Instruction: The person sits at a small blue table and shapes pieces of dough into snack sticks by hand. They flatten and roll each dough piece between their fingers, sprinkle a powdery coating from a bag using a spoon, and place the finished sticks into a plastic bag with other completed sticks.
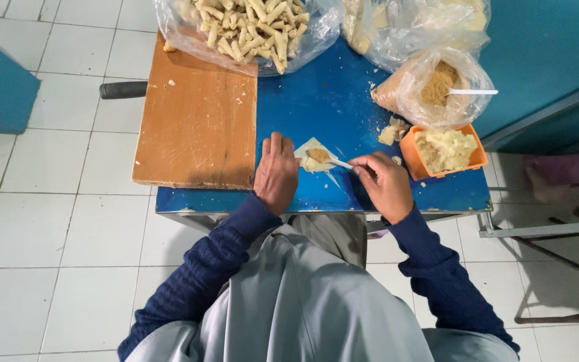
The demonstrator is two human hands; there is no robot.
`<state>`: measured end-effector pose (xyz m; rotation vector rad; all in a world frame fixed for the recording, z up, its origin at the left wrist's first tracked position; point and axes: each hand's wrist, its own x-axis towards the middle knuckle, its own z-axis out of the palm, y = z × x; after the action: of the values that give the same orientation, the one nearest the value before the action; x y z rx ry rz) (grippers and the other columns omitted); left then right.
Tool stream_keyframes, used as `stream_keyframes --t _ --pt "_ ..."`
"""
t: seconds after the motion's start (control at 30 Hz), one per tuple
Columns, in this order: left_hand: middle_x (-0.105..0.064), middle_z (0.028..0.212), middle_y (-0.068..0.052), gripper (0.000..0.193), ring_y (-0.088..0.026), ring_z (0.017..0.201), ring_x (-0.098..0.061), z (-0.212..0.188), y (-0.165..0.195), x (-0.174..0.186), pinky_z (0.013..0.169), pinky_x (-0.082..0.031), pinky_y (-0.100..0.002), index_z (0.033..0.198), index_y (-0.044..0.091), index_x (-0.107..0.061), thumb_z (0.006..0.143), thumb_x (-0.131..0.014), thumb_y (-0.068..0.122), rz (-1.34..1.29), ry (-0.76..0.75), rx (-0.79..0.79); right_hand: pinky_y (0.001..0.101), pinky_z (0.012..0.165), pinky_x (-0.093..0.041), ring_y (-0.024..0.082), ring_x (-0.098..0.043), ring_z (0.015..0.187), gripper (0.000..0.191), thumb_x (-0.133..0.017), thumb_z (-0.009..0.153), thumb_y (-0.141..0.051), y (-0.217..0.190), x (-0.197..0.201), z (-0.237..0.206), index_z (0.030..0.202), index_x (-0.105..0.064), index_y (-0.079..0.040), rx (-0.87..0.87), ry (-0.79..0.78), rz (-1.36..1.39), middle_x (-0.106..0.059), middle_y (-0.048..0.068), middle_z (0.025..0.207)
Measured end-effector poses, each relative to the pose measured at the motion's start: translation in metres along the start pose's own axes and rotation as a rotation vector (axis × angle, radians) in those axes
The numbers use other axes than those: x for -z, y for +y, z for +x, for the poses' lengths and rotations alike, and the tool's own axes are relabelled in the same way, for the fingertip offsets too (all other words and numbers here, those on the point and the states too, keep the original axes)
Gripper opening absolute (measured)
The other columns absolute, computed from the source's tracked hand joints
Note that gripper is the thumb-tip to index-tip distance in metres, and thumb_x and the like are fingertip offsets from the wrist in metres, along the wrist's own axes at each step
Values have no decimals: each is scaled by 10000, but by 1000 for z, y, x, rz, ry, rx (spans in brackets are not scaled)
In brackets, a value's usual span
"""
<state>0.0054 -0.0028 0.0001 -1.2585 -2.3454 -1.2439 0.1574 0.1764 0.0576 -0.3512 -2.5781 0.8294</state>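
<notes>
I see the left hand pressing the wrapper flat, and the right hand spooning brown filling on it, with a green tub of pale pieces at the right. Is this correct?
Not quite: the tub is orange, not green, as the head view shows. The left hand does hold the wrapper, and the right hand works the spoon.

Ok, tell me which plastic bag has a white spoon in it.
The small bag of brown crumbs, just behind the orange tub. The other two bags, along the table's far edge, show no spoon.

One head-worn camera looks steeply down from close above onto the blue table (pixel 316 100) and tiled floor (pixel 55 221)
</notes>
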Motion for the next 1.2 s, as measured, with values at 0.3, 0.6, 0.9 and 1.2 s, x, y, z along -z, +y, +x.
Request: stream_keyframes --t 0.3,0.6,0.9,1.2 --pt "-531 1005 -207 111 -383 933 -530 0 -1 -6 815 -471 -478 966 -16 -547 882 -618 -5 77 62 -14 366 667 -498 248 -640 784 116 -693 939 -1 -2 4 4 1034 -726 -61 200 102 -131 -669 81 952" --pt "-609 899 -160 201 -395 864 -597 5 7 1 747 -478 -481 962 32 -521 830 -647 -52 -180 123 35 293 678 -516 168 -678 770 91 -678 957 2 8 3 1 1031 -720 -32 37 72 66 -683 77 966" --pt "-612 925 -163 249 -379 874 -629 9 9 -4 731 -513 -456 1023 38 -535 834 -641 -86 -332 57 43 228 675 -419 45 -534 780 175 -675 1045 -110 45 51 -5 1188 -740 -32 -276 185 278 -655 -1 909" --pt "-640 1049 -153 413 -370 970 -636 9 8 3 808 -529 -445 1122 38 -573 772 -786 -11 -335 -57 -43 419 887 -501 350 -622 1018 211 -710 939 12 66 98 48 1149 -721 -7 210 574 -601 -654 183 1143"
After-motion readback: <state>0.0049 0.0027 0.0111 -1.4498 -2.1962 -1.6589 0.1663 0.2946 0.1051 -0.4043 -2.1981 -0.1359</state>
